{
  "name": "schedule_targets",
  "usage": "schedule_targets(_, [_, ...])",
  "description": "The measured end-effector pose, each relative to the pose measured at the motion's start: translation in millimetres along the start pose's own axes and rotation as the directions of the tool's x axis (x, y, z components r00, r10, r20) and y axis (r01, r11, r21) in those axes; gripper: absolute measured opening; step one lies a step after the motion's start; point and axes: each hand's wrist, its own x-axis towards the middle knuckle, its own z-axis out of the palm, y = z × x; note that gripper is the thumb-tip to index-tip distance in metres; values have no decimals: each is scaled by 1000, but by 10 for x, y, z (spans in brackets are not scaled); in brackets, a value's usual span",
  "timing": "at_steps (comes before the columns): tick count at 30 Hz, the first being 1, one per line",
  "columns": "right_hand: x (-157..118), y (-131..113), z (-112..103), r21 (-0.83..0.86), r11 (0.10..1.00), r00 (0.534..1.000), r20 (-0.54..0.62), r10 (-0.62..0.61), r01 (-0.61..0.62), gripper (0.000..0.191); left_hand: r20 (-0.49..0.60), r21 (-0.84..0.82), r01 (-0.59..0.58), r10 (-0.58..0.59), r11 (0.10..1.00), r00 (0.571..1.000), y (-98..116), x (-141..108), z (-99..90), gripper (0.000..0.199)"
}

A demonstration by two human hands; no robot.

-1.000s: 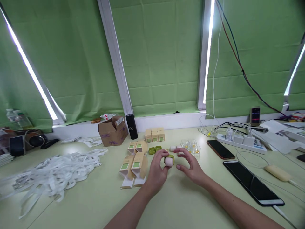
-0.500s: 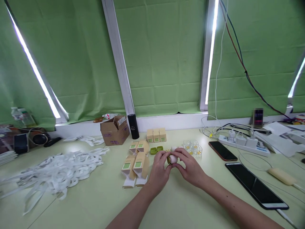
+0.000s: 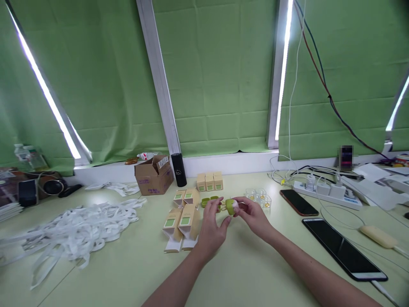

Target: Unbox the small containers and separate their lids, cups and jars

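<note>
A small rounded green-and-white piece is held above the table in the fingers of my right hand, its green part facing left. Just left of it is my left hand, with thumb and fingers apart and nothing seen between them. Its fingertips come close to small gold-coloured bits, and I cannot tell whether they touch. Behind that hand lie green open holders, partly covered by the fingers. Several clear little cups with gold-coloured bottoms stand behind my right hand.
Small kraft boxes with green labels stand left of my hands, more behind. Farther left are a heap of white ribbon, a carton and a black cylinder. Phones and a power strip lie right.
My left hand has let go of the green-and-white piece and its thumb and fingers have spread. The piece is turned, its green side now showing, in my right hand.
</note>
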Motion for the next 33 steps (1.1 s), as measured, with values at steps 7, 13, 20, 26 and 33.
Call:
schedule_targets(7, [-108, 208, 11, 495, 817, 951, 73, 301, -297, 45, -132, -138, 190, -208, 972, 969, -89, 87, 17, 24])
schedule_targets(13, [-134, 255, 58, 311, 923, 971, -9, 240, -225, 46, -154, -195, 271, -302, 943, 941, -150, 131, 18, 22])
schedule_targets(20, [-209, 185, 25, -430, 875, 972, 31, -235, 225, 26, -22, -54, 70, -71, 996, 997, -19, 33, 58, 25])
schedule_targets(26, [-237, 145, 35, -696, 581, 892, 204, -404, 423, 36, 48, -29, 4, -3, 1000, 999, -4, 3, 74, 28])
schedule_targets(33, [-227, 119, 39, -766, 459, 872, 269, -408, 451, 38, 88, -17, -40, 42, 999, 995, -28, 7, 68, 27])
